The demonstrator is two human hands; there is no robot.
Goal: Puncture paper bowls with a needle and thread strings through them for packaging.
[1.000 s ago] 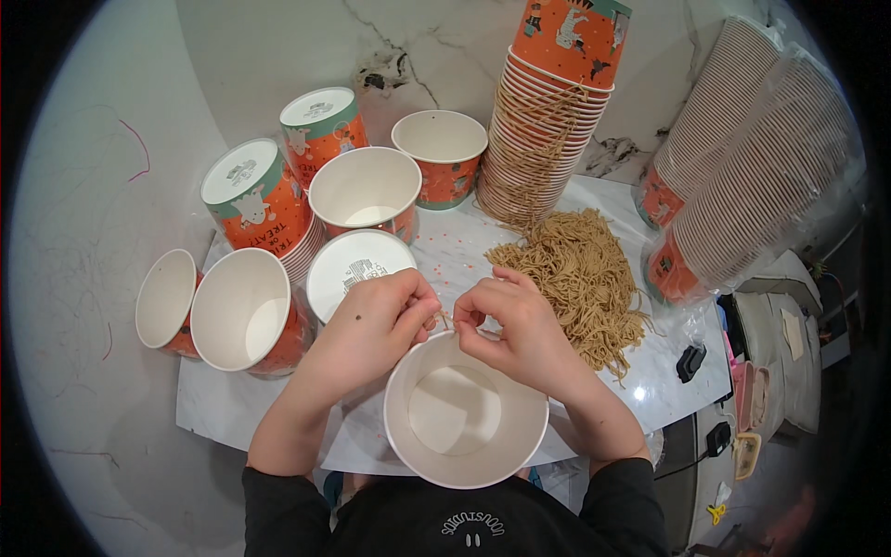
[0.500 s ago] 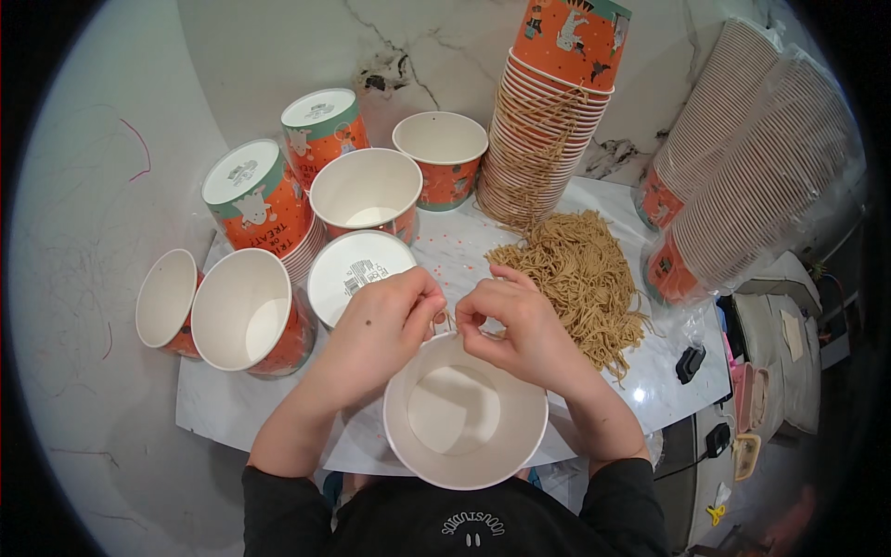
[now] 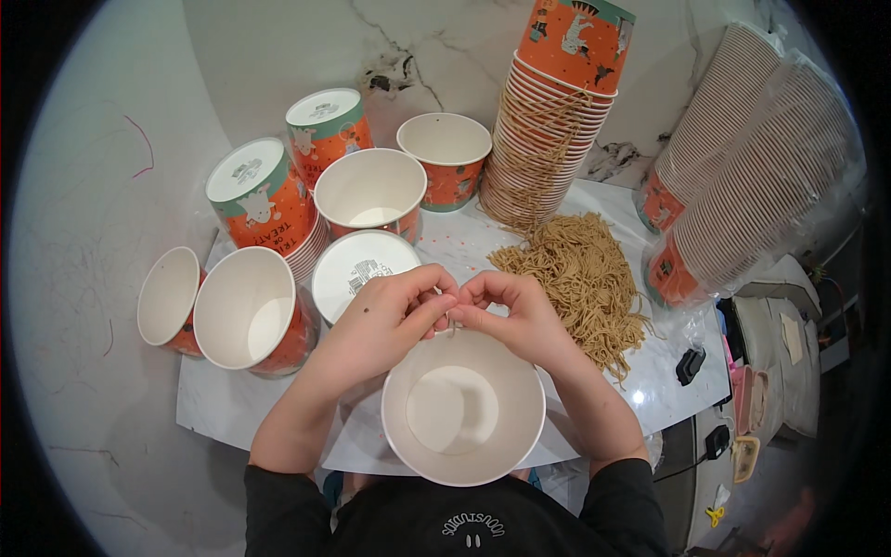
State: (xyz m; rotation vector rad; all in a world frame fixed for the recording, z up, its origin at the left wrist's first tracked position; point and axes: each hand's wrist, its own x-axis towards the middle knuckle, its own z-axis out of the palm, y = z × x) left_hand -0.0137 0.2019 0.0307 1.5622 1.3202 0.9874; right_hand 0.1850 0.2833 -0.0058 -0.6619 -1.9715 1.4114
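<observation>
An open white-lined paper bucket leans upright against my front at the table's near edge. At its far rim my left hand and my right hand meet, thumbs and forefingers pinched together. Between the fingertips a short bit of thin string shows at the rim; the rest of it is hidden by my fingers. Just right of my right hand lies a heap of tan cord pieces. Behind my left hand an upturned paper bucket shows its white base.
Orange paper buckets, some upturned and some open, crowd the left and back. A tall nested stack with cords hanging down it stands behind the heap. Plastic-wrapped bucket stacks lean at the right. A small black object lies near the right edge.
My hands have come together at the bucket's far rim, the right moving left until the fingertips touch. The bucket has hardly shifted.
</observation>
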